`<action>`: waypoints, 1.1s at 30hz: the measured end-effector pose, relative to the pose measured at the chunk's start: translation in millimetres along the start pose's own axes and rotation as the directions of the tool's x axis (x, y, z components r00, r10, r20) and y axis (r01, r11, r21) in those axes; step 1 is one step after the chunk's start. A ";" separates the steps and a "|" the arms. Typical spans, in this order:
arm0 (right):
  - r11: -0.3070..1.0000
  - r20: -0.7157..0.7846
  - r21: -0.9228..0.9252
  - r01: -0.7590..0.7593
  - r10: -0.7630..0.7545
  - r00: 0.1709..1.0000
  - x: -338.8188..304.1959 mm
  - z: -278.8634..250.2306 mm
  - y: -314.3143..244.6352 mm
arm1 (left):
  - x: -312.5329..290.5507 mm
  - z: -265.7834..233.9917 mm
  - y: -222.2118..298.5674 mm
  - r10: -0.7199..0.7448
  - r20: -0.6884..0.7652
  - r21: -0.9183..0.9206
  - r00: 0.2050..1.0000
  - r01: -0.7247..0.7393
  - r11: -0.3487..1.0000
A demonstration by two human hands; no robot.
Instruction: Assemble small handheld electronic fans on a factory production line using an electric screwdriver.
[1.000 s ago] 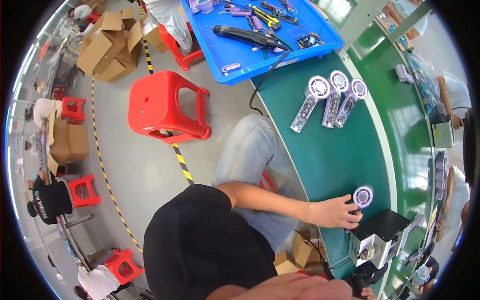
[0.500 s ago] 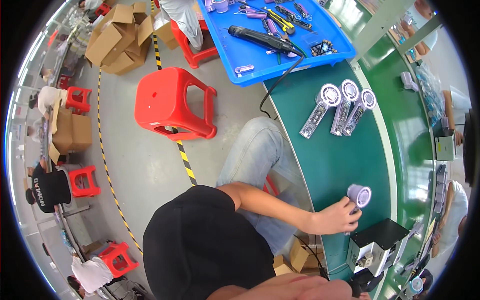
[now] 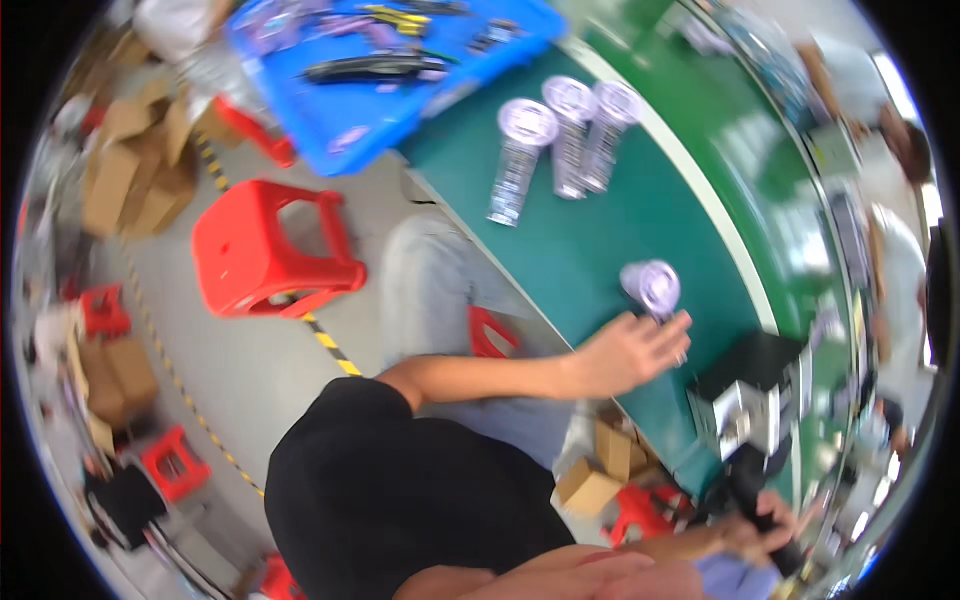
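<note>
My left hand (image 3: pixel 635 352) is at the handle of a lilac handheld device (image 3: pixel 657 288) with a round ringed head, above the green table. Its fingers hide most of the handle and appear to hold it, though blur softens the grip. The device's head sticks up past my fingers, its cup-shaped back turned left. At the lower right, a blurred hand (image 3: pixel 765 530), seemingly my right hand, is beside a black object (image 3: pixel 748 475). I cannot make out its fingers' grip. Farther up the table lie three similar devices (image 3: pixel 570 135), ringed heads facing up and circuit parts showing in their handles.
A blue tray (image 3: pixel 350 135) at the top holds a black corded tool (image 3: pixel 365 68), yellow-handled tools and lilac parts. A black-topped box machine (image 3: pixel 750 370) stands right of my left hand. Red stools (image 3: pixel 250 245) and cardboard boxes (image 3: pixel 140 165) are on the floor; people sit across the line.
The view has turned and shifted, so the table now slants more. My left hand stays at the device's handle, its fingers looking straighter. A hand at the lower right has come further into view.
</note>
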State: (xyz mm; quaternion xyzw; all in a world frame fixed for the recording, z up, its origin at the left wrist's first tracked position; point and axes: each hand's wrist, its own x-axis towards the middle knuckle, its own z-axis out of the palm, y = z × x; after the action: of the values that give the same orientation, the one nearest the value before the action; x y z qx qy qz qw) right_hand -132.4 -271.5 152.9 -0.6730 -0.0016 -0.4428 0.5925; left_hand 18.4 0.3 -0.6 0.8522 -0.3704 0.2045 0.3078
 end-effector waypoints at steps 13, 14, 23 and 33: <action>0.974 -0.058 -0.146 0.175 -0.185 0.981 20.2 46.1 12.2 | 9.5 11.7 3.7 -0.012 0.080 -0.157 0.997 0.024 0.987; 0.969 -0.073 -0.170 0.181 -0.196 0.978 20.1 48.5 14.5 | 8.8 12.5 4.3 -0.010 0.075 -0.160 0.997 0.022 0.987; 0.966 -0.028 -0.190 0.177 -0.186 0.982 29.1 68.6 34.4 | 8.2 12.8 4.5 0.004 0.091 -0.121 0.996 0.007 0.993; 0.988 -0.042 0.020 -0.155 0.155 0.987 29.3 54.7 52.2 | 6.0 12.7 1.0 -0.001 0.005 -0.178 1.000 0.002 0.984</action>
State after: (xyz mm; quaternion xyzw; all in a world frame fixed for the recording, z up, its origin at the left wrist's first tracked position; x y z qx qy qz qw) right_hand -54.6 -258.8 134.0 -0.6565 0.0599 -0.4097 0.6306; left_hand 23.0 -11.8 -6.0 0.8222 -0.3872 0.1683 0.3818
